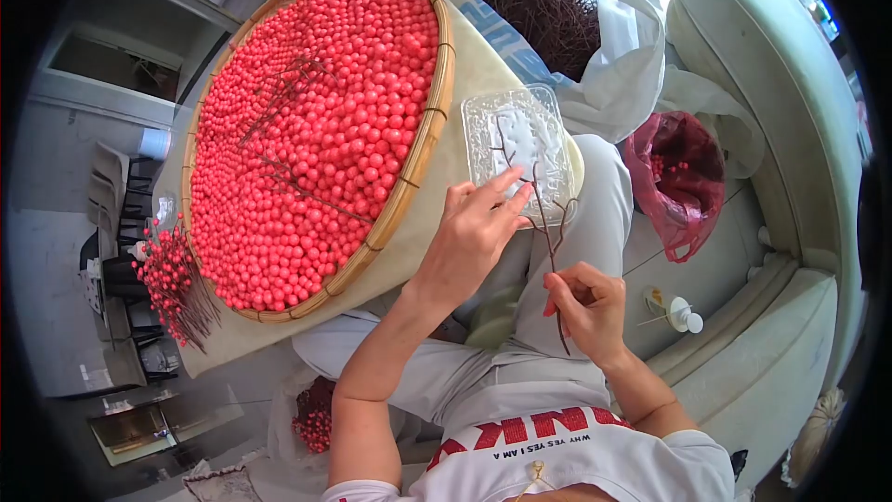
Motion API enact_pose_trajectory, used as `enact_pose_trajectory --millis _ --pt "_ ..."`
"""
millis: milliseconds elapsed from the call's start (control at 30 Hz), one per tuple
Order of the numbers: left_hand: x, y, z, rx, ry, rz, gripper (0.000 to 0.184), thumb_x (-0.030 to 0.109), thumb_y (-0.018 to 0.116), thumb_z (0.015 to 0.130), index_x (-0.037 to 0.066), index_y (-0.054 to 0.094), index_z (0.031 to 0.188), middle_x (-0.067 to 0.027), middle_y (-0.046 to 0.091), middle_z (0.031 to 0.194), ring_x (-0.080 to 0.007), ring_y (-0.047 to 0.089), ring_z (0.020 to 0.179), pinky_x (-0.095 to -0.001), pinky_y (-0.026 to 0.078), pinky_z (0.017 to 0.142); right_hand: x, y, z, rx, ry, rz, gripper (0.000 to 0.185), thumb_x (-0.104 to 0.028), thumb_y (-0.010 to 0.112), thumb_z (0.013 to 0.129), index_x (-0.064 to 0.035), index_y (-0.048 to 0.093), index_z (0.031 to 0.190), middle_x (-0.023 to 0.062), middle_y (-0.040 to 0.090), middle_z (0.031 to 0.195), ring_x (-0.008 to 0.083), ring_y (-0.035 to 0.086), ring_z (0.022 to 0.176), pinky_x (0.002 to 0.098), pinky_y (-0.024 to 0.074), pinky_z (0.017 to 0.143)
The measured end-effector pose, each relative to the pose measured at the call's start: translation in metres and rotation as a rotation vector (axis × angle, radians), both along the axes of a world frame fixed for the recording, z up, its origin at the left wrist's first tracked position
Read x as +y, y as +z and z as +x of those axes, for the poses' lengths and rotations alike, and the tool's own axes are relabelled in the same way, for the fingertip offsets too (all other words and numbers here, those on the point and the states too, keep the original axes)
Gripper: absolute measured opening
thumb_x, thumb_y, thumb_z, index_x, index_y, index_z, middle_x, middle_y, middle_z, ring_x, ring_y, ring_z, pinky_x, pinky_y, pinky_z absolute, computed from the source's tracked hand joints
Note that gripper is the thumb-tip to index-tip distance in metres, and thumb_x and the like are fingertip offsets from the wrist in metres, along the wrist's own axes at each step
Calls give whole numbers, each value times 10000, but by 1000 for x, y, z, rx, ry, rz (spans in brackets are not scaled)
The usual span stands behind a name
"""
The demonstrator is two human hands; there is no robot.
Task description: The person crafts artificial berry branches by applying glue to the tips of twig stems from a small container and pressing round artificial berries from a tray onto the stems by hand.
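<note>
Here we have the right hand (590, 311) pinching the forked brown twig (550, 244) low, likely keeping its branches free over the clear plastic tray (472, 144) at the cream-covered table's (476, 63) right edge; our left hand (474, 237) reaches its upper branches, grip unclear.

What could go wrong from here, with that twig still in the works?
The thin brown branching twig, pinched near its lower end by the right hand, could snap or slip if pushed sideways. The left hand, its fingertips over the clear plastic tray, might smear the white material in it. The tray, at the corner of the cream-covered table by the knee, could get knocked.
</note>
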State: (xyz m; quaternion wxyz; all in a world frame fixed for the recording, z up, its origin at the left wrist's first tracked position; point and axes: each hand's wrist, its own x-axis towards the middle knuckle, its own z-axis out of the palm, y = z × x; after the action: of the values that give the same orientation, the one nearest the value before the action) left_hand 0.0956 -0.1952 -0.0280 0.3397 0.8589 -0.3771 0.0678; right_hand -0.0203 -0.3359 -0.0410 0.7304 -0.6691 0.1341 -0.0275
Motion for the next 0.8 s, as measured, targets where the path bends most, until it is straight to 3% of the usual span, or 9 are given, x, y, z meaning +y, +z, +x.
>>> enact_pose_trajectory --millis 133,300,633,800 --pt "0 -6 5 -66 -52 173 395 57 674 744 65 597 1131 -46 558 1229 -152 553 867 -317 335 869 -2 -2 2 31 10 48 140 -4 578 835 18 585 697 2 553 495 39 352 369 163 266 373" --pt "2 0 11 -27 -85 234 349 68 645 779 23 580 1119 -111 514 1266 -159 522 905 -312 330 844 -3 7 9 111 43 171 145 -22 567 846 9 587 706 12 558 501 40 356 361 160 265 364" --pt "2 4 22 -7 -108 269 378 94 641 789 29 554 1152 -133 523 1249 -176 527 931 -319 343 834 -12 13 16 196 109 255 166 -62 554 868 6 596 723 27 568 515 47 362 345 161 272 345" --pt "1 7 26 93 -93 337 410 88 648 780 93 557 1180 -61 532 1260 -166 546 961 -309 358 848 -13 15 18 195 105 297 165 -65 557 871 7 600 729 32 567 517 48 365 347 161 275 343"
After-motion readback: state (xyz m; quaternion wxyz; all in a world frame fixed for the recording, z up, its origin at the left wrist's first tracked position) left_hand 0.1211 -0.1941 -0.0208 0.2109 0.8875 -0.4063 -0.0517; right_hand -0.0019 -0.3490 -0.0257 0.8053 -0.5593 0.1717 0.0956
